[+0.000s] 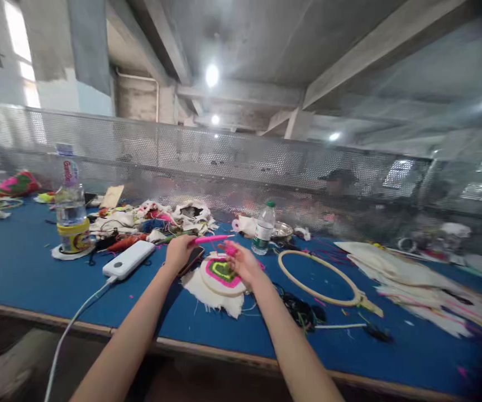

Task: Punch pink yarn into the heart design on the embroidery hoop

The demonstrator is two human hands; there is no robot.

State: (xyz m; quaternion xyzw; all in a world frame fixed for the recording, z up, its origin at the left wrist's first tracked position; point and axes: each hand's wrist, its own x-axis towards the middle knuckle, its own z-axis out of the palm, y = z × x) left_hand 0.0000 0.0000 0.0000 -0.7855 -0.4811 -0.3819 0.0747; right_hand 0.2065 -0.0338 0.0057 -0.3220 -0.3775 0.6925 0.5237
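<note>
1. My left hand (pixel 179 252) holds a pink punch needle tool (pixel 212 239), its grip closed around the near end so that the tool lies level, pointing away from the hand and just above the embroidery hoop piece (pixel 222 274).
2. My right hand (pixel 243 262) hovers over the far right edge of that hoop piece, fingers curled together on something small and pink; I judge it to be yarn at the tool's tip, but blur keeps me from telling exactly what it pinches.
3. The hoop piece lies flat on the blue surface (pixel 23 268), with white cloth spilling out around its frame on the near side.
4. Inside the frame I see a pink band round a green and yellow centre, so a good share of the design looks filled already; the outer cloth within the ring is bare white, which I judge to be left.
5. To the right of the hoop piece lies an empty wooden hoop (pixel 320 277), well apart from my hands.
6. To the left of the hoop piece a white power bank (pixel 128 259) rests with its cable (pixel 71 329) running off the near edge.
7. Beyond the hoop piece a small water bottle (pixel 263 228) stands upright, and further left a pile of cloth scraps (pixel 161 218) and a larger bottle (pixel 71 204).
</note>
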